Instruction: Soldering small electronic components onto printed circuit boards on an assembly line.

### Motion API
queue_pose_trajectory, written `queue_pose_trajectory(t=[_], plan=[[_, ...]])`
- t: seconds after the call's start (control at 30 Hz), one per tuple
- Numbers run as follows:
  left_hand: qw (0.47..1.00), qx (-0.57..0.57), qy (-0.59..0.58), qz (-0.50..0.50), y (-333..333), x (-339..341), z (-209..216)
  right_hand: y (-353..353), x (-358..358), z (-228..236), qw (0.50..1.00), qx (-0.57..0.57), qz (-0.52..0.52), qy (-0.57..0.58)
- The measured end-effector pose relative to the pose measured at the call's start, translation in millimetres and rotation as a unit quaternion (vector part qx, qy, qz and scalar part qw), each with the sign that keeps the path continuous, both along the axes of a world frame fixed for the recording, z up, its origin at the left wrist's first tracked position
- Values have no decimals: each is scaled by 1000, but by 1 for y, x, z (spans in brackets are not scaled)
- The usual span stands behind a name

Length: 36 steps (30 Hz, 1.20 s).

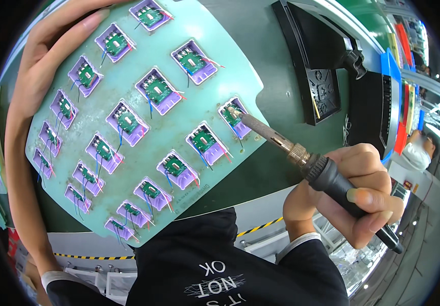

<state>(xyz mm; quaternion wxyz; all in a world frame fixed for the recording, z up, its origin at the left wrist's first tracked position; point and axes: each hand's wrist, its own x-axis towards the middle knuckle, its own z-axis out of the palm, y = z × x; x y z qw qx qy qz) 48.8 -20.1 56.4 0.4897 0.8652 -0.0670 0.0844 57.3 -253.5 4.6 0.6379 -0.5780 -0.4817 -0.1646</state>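
My right hand (358,196) is closed round the black handle of a soldering iron (327,176). Its tip meets or nearly meets the small green circuit board in the rightmost purple housing (242,131); the exact contact is too small to tell. At the far left, my left hand (41,61) grips the edge of a large pale-green tray board (212,35), thumb lying on top and other fingers partly hidden. Rows of purple housings sit in the board. Each holds a circuit board (157,90) with thin red, blue and black wires trailing out.
Beneath the tray board is a dark green worktable (281,168). Right of it stand a black stand or holder (314,41) with a small parts tray (324,92), and a black box (370,112). Blue and red bins (401,137) line the right side. Another person (418,153) sits farther off.
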Motion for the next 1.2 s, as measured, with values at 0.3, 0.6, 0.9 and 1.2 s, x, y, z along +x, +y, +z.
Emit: queue_pose_trajectory(t=[0.3, 0.6, 0.9, 1.2], plan=[[999, -46, 13, 13, 59, -30, -37, 9, -2, 1, 1000, -17, -17, -7], [996, -88, 29, 4, 97, -34, -74, -1, 3, 2, 997, -65, -29, -20], [992, -122, 43, 1, 150, -52, -103, 3, 10, 5, 996, 48, -67, -46], [987, -145, 66, -30, 96, -30, -84, -43, 38, 15, 966, 201, -145, 72]])
